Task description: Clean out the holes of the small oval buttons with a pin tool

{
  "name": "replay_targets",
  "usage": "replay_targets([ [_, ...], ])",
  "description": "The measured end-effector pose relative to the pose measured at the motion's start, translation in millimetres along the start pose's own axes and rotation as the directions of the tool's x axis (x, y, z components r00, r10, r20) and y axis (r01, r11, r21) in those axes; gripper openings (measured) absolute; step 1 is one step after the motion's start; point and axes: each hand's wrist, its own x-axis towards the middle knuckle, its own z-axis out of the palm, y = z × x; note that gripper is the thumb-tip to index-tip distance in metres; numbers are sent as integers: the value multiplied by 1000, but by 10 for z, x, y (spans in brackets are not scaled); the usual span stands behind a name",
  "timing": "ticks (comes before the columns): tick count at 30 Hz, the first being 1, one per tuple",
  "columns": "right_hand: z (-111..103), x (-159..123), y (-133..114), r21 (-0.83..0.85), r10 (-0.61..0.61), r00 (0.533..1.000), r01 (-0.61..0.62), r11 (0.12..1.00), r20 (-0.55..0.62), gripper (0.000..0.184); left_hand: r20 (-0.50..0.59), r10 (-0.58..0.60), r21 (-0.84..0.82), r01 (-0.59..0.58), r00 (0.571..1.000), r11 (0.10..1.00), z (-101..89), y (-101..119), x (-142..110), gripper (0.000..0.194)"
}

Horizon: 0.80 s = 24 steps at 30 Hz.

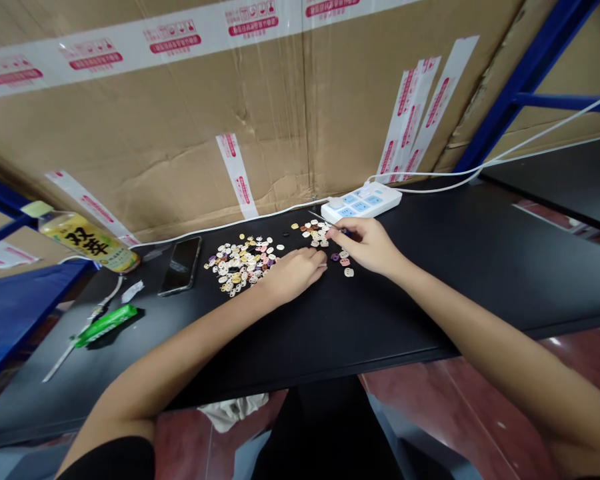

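Several small flat beads (243, 263) in white, yellow, pink and purple lie scattered on a black table (430, 267). My left hand (293, 273) rests palm down at the right edge of the pile, fingertips pinched on a bead. My right hand (367, 245) sits beside a smaller cluster of beads (316, 233), fingers curled and pinching a thin needle or wire (319, 217) that points left and away from me.
A white power strip (363, 201) with its cable lies at the back against a large cardboard box (180, 147). A phone (181, 265), a yellow-labelled bottle (87, 241) and a green packet (106, 325) lie to the left. Blue shelf frames stand at both sides.
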Motion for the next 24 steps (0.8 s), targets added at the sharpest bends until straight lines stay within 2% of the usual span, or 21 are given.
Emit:
replay_targets([
  [2,49,-26,-33,62,7,999,-10,998,43,28,-60,-9,-138,0,998,990,-29,23,-173,17],
  [5,140,-87,-99,110,-34,990,18,994,140,27,-177,-92,-317,32,980,948,-59,23,-430,18],
  [7,209,-143,-142,136,-45,972,13,991,231,25,-277,-129,-346,26,952,938,-67,9,-575,20],
  [10,307,-225,-186,168,-28,924,-40,985,382,25,-406,-82,-338,-66,910,939,-60,-12,-728,20],
  [13,381,-272,-190,184,9,875,-112,976,484,28,-463,-21,-349,-160,886,923,-34,-11,-800,20],
  [15,408,-281,-176,197,31,858,-153,968,513,30,-482,-36,-392,-178,875,903,-12,7,-820,21],
  [17,416,-285,-162,213,52,849,-190,958,525,32,-467,-135,-521,-148,874,840,10,33,-834,27],
  [20,407,-299,-159,230,98,840,-256,939,533,33,-316,-309,-786,-65,897,615,35,67,-857,30],
  [22,402,-314,-172,218,130,833,-287,933,538,32,-226,-357,-882,-35,906,470,47,71,-870,23],
  [24,409,-327,-190,192,157,827,-302,934,540,32,-194,-385,-923,-36,902,382,55,61,-879,17],
])
